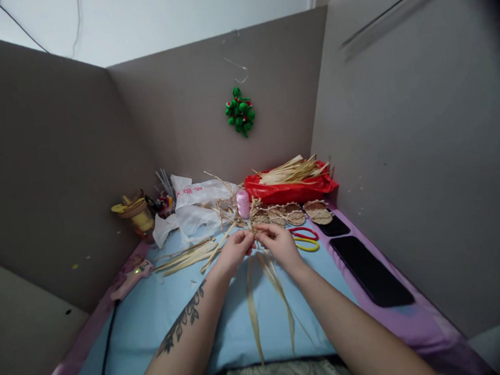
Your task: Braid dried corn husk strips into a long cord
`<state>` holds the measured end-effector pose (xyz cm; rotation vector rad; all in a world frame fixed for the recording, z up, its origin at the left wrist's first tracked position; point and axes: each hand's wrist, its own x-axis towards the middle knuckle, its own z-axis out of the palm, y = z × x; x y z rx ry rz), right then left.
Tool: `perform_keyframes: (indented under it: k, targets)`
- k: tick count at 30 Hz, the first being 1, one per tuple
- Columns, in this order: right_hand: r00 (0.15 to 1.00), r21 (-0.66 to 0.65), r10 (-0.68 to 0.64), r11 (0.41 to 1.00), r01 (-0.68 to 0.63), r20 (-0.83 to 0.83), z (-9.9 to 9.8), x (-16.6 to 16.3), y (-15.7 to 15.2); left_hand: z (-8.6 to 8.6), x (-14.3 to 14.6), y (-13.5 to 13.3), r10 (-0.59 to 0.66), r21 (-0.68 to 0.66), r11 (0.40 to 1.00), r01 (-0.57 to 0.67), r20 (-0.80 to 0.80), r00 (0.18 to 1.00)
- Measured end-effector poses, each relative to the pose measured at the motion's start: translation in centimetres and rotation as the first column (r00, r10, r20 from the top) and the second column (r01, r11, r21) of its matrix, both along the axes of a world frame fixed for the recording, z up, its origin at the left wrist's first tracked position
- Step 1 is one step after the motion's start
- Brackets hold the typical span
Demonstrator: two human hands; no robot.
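Note:
My left hand (238,245) and my right hand (276,241) meet at the middle of the blue-covered table, fingers pinched together on dry straw strips (272,276). The long flat ends of the strips hang down toward me, while the part between the fingertips is mostly hidden. Just beyond the hands stands a pink spool of thread (243,204). Scissors with red and yellow handles (306,240) lie right of my right hand. More loose straw strips (188,257) are spread to the left of my left hand.
Behind sit a red plastic bag (272,194) heaped with straw and a white plastic bag (198,193). Round woven pieces (294,213) line the back right. Two dark phones, the nearer one (371,270) larger, lie at right. A glue gun (132,279) with a cord rests at left.

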<state>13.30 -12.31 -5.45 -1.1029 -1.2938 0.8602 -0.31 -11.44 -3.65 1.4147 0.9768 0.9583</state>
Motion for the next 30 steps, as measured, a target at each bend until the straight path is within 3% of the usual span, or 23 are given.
perform_keyframes:
  k: [7, 16, 23, 30]
  targets:
    - [0.996, 0.04, -0.042, 0.998, 0.039, 0.078, 0.2, 0.2, 0.0, 0.0, 0.0, -0.2, -0.016, -0.012, 1.0, 0.016, -0.033, 0.999]
    - [0.98, -0.054, 0.148, 0.986, -0.156, -0.131, -0.3, 0.8, 0.7, -0.2, -0.5, 0.3, -0.029, 0.023, 0.999, 0.028, 0.023, 0.999]
    - [0.981, -0.031, 0.166, 0.985, -0.17, -0.102, 0.1, 1.2, 0.9, -0.1, -0.8, 0.2, -0.083, 0.09, 0.992, 0.089, -0.063, 0.995]
    - [0.976, -0.002, 0.211, 0.977, -0.211, -0.045, -0.3, 1.2, 1.0, 0.3, -0.5, -0.1, -0.043, 0.135, 0.989, 0.063, -0.15, 0.988]
